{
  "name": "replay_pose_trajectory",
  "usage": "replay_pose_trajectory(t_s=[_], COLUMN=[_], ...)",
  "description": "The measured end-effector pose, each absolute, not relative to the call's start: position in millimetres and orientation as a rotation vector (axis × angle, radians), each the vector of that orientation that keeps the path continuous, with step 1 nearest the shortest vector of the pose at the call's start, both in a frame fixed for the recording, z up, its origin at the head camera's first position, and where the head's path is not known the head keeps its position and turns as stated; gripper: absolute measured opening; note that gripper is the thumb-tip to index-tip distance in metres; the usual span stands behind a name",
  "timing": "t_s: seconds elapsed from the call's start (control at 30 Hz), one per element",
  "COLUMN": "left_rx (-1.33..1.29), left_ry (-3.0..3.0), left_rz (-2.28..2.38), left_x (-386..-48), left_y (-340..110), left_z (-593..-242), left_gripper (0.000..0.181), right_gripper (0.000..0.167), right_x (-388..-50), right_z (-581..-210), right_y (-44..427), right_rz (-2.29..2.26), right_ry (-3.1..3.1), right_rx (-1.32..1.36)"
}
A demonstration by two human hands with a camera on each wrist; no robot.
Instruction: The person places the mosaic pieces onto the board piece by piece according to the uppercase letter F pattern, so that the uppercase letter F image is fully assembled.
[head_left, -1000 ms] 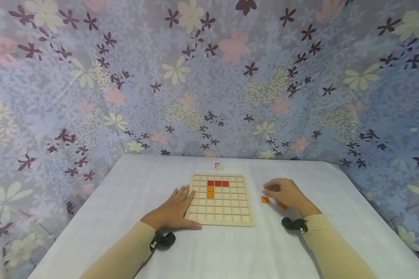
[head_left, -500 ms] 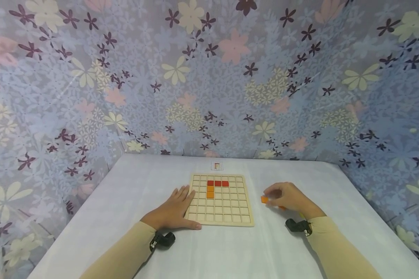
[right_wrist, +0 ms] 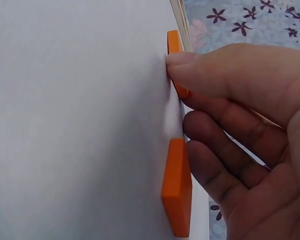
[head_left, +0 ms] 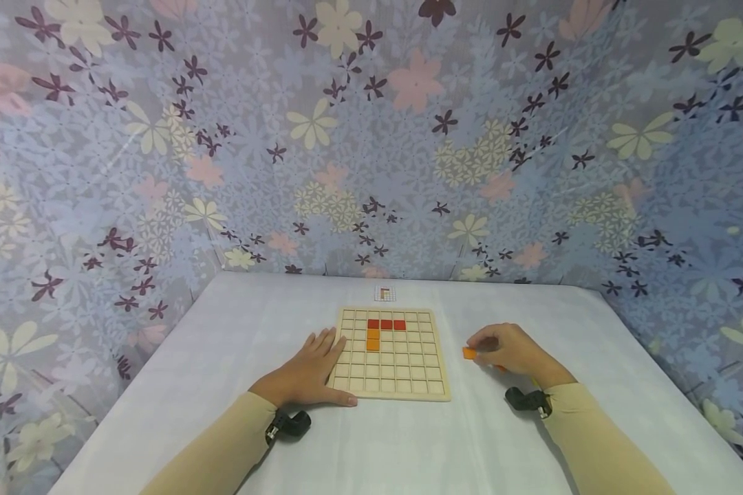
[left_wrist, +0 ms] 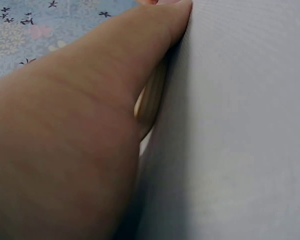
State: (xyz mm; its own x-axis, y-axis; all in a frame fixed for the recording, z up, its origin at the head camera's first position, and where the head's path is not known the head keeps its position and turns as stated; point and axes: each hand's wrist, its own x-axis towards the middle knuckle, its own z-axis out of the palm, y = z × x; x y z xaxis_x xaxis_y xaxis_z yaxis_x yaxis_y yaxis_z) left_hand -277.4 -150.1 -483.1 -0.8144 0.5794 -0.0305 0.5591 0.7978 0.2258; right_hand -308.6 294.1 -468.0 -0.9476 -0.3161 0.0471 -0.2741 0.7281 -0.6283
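The left hand (head_left: 309, 371) lies with spread fingers on the left edge of the wooden grid board (head_left: 408, 397); its thumb rests along the near edge. Three red tiles (head_left: 386, 324) form a row on the board, and two orange tiles (head_left: 373, 340) sit below the leftmost one. Right of the board, the right hand (head_left: 514, 350) pinches an orange tile (head_left: 468, 353) between thumb and fingers. The right wrist view shows this tile (right_wrist: 174, 41) tilted near the table, with a second orange tile (right_wrist: 177, 190) beside the curled fingers.
A small printed grid card (head_left: 385, 294) lies behind the board on the white table (head_left: 272, 302). Behind the table hangs a flowered cloth (head_left: 371, 172). Something yellow shows by the right wrist. Each wrist wears a black camera.
The right hand has come down slightly toward the near side, from above the orange tiles to a pinch on the left one. The left hand has stayed in place on the board.
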Motion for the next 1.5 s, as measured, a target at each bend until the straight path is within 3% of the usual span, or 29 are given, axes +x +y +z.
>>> replay_pose_trajectory(t_s=[0.8, 1.5], left_rx=[0.922, 0.916], left_ry=[2.865, 2.871], left_rz=[0.338, 0.343], left_x=[-278.9, -277.7], left_y=[-150.3, -150.5], left_z=[-478.8, -482.4], left_gripper=[0.133, 0.135], right_gripper=[0.023, 0.019], right_x=[-317.2, -326.2], right_z=[-461.9, -452.4], right_y=[260.5, 180.2], right_rz=[-1.094, -1.125], right_ry=[2.864, 2.717], right_rx=[-0.684, -0.991])
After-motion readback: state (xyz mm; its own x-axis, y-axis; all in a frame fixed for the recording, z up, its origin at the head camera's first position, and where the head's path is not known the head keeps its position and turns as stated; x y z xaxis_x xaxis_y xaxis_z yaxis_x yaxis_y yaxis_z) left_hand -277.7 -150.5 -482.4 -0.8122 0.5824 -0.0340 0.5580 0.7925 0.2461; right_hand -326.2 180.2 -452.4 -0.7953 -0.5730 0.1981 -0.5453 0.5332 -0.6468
